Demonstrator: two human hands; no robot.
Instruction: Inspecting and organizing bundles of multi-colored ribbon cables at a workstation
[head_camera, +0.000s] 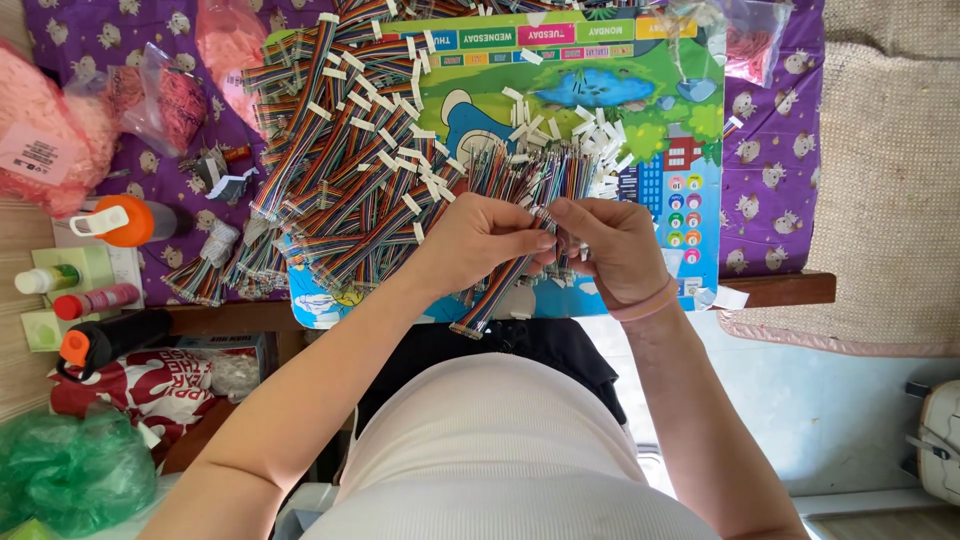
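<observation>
Here we look down on our two hands meeting over a low table (790, 288) draped in a purple patterned cloth (770, 190). Our left hand (480, 240) has its fingers (530, 243) closed on a rainbow ribbon cable (500, 290), pinching it near its upper end, and the cable hangs slanting down toward us past the table's near edge, ending in a small pale connector. Our right hand (615, 245) faces the left one, fingertips nearly touching it, its fingers curled shut around the same cable's top end; a pink band sits on that wrist.

Both hands hover just above a colourful cartoon board (650, 120) that lies on the cloth. Behind our hands, a loose heap of short rainbow cables (540, 170) with white tags covers the board's middle. To the left of it, a larger stack of banded rainbow cable bundles (330, 150) spreads across the board's left edge and onto the cloth.

Farther left, on the cloth, we see clear bags of pink parts (60, 130), and beside them an orange-capped bottle (125, 220) lying on its side. Another clear bag with pink contents (750, 45) rests at the board's top right corner. Below the table's left end lies a crumpled green plastic bag (70, 465).
</observation>
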